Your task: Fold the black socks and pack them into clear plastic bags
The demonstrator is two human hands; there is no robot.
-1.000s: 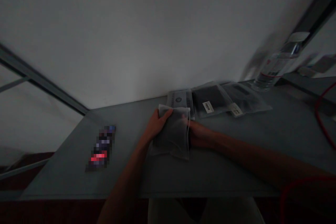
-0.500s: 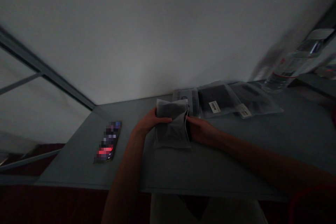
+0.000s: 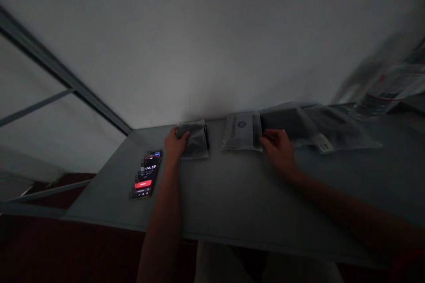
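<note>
Here the left hand (image 3: 177,142) lay closed over the near corner of the grey packet (image 3: 196,140), thumb under and fingers curled on top. This pinned the packet flat on the table (image 3: 232,203) close to the wall, just beyond the phone (image 3: 146,175). The right hand (image 3: 279,150) rested with its fingers half bent at the seam between the printed bag (image 3: 241,131) and the dark bag (image 3: 289,123). Its fingertips touched their near edges, though the dim light hid whether it pinched either one. Those bags lay overlapping in a row along the wall, with a third bag (image 3: 341,131) at the end.

Half a second earlier both hands had gripped the grey packet at mid-table. Since then the left had carried it off leftward alone, and the right had let go and shifted to the row of bags.
</note>
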